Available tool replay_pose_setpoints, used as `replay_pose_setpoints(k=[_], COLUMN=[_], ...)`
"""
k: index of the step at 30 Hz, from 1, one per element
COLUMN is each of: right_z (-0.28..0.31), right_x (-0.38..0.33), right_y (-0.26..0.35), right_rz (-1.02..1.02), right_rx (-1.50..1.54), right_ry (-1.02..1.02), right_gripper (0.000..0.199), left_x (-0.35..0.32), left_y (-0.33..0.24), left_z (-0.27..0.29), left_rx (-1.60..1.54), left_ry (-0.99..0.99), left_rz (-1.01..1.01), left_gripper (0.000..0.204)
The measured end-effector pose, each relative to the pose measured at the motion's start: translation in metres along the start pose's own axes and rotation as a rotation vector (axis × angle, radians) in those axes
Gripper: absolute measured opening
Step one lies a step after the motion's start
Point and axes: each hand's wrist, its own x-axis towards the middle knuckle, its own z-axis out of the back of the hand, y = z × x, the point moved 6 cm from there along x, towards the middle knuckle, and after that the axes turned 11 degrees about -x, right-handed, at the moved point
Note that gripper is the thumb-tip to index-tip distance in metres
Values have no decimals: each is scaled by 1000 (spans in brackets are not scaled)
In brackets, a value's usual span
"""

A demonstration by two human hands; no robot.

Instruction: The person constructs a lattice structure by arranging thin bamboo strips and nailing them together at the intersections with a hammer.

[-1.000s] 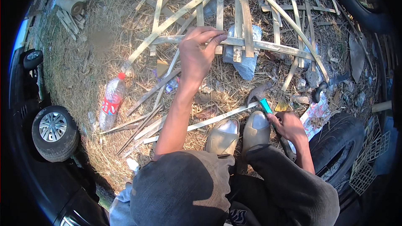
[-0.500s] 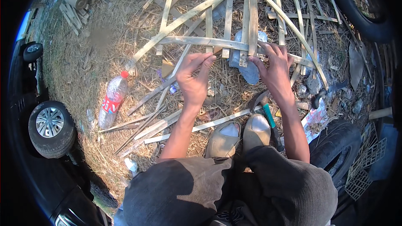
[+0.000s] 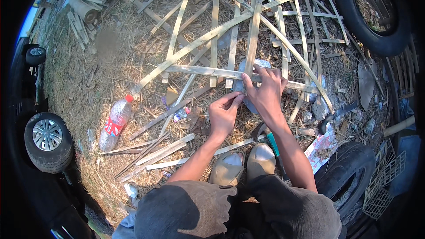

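Observation:
A lattice of thin wooden slats lies ahead of my feet. My right hand [image 3: 266,92] closes around the crossing where a long upright slat [image 3: 253,40] meets a crosswise slat [image 3: 199,70], with the thumb at its left and the fingers over the top. Just below and left of it, my left hand [image 3: 223,114] is pinched at the fingertips; whatever they hold is too small to make out. Under the crossing sits a grey stone block [image 3: 239,85], partly covered by my hands. A green-handled hammer [image 3: 272,144] lies beside my right foot, its head partly seen.
Left of the lattice lies a plastic bottle [image 3: 116,121] with a red cap. Loose slats [image 3: 166,150] rest before my feet. At right are a black-handled blade [image 3: 326,123], a tyre [image 3: 349,172] and another tyre [image 3: 338,13]. A car wheel [image 3: 48,137] stands far left.
My left hand has moved right, close beside the right hand, still pinched. My right hand has shifted its grip over the crossing. The whole view has tilted, so the lattice appears lower.

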Motion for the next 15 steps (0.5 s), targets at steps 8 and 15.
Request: replay_pose_setpoints(k=[8,15], right_z=[-3,-2], right_x=[-10,-12], right_y=[1,3], right_rz=[10,26], right_rx=[-27,-69], right_ry=[-27,0], right_gripper=[46,46], left_x=[7,6], left_y=[9,8], left_z=[3,2], left_rx=[-241,-227], left_ry=[-15,-1], left_rz=[123,119], left_gripper=[19,16])
